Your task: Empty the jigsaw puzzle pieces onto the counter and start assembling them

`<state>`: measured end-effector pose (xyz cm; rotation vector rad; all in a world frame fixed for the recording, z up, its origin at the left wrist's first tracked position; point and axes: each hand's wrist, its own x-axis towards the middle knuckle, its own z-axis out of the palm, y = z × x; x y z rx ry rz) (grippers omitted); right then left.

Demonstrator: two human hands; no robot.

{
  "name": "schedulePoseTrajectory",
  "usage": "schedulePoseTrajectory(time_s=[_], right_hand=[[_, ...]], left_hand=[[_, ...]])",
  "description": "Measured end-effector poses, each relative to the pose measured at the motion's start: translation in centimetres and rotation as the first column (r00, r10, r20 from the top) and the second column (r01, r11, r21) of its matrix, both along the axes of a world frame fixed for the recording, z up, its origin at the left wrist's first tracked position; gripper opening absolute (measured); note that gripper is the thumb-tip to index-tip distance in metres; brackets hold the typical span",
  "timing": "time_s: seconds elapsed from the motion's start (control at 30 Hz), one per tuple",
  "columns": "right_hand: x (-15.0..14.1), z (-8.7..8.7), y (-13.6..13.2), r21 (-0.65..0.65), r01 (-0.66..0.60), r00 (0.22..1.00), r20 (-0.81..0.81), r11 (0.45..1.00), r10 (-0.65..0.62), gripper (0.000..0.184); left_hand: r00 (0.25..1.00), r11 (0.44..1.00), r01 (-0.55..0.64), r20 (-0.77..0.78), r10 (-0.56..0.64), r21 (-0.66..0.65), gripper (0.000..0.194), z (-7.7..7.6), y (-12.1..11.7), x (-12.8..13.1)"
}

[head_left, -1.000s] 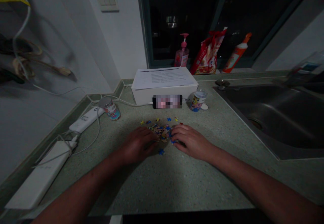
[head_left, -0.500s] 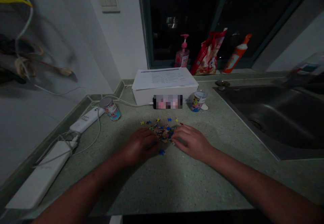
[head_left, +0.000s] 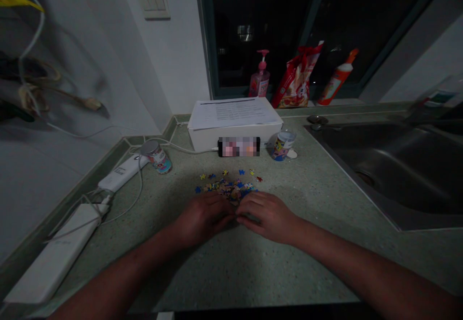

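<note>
A small heap of coloured jigsaw pieces (head_left: 229,188) lies on the speckled green counter (head_left: 253,262), with several loose blue and yellow pieces scattered around it. My left hand (head_left: 202,217) and my right hand (head_left: 265,214) rest just in front of the heap, fingertips meeting in the middle. Both hands have fingers curled and pinched together over something small that I cannot make out.
A white box (head_left: 235,122) with a printed sheet stands behind the pieces, a phone (head_left: 238,146) leaning on it. Two small tins (head_left: 157,156) (head_left: 282,145) flank it. Power strips (head_left: 54,257) and cables lie left. A steel sink (head_left: 401,165) is right. Bottles and a bag stand on the sill.
Both hands have drawn back toward me from the heap and come together, fingertips now touching. More of the pieces are uncovered and some lie spread further left.
</note>
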<state>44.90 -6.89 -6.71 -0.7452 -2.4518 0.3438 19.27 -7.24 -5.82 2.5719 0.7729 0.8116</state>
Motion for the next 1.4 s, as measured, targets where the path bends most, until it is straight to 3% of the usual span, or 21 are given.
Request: schedulePoseTrajectory(time_s=[0.23,0.33,0.63,0.9,1.0,1.17,1.3,1.4], right_hand=[[3.3,0.5,2.3,-0.016,0.126,0.990,0.066,0.992,-0.124,0.013],[3.9,0.6,2.9,-0.019,0.147,0.985,0.089,0.989,-0.145,0.014],[2.9,0.1,2.5,-0.070,0.062,0.992,0.111,0.996,-0.054,0.012],[3.1,0.1,2.5,-0.089,0.026,0.994,0.106,0.996,-0.017,0.017],[3.0,-0.3,2.5,-0.098,0.023,0.992,0.126,0.995,-0.011,0.014],[2.8,-0.9,2.3,-0.109,0.002,0.991,0.132,0.994,0.013,0.013],[2.6,-1.0,2.1,-0.101,-0.012,0.991,0.135,0.995,0.025,0.015],[2.4,-0.9,2.0,-0.060,-0.008,0.988,0.152,0.998,0.017,0.017]], left_hand=[[0.967,0.999,0.018,-0.255,-0.007,0.041,0.019,2.1,-0.1,-1.1],[0.954,0.993,0.072,-0.297,-0.043,0.088,0.021,2.6,-0.5,-1.0],[0.958,0.940,0.163,-0.274,-0.080,0.298,0.026,-0.1,-1.4,1.1],[0.947,0.942,0.193,-0.302,-0.106,0.275,0.020,-0.3,-1.1,1.8],[0.974,0.963,0.105,-0.222,-0.048,0.250,0.015,0.1,-0.9,1.2],[0.980,0.962,-0.119,-0.127,0.153,0.244,0.014,-0.1,0.6,-1.0],[0.939,0.945,-0.266,-0.170,0.298,0.188,0.016,-0.8,2.0,-2.5],[0.922,0.944,-0.299,-0.212,0.324,0.142,0.020,-0.9,2.3,-2.8]])
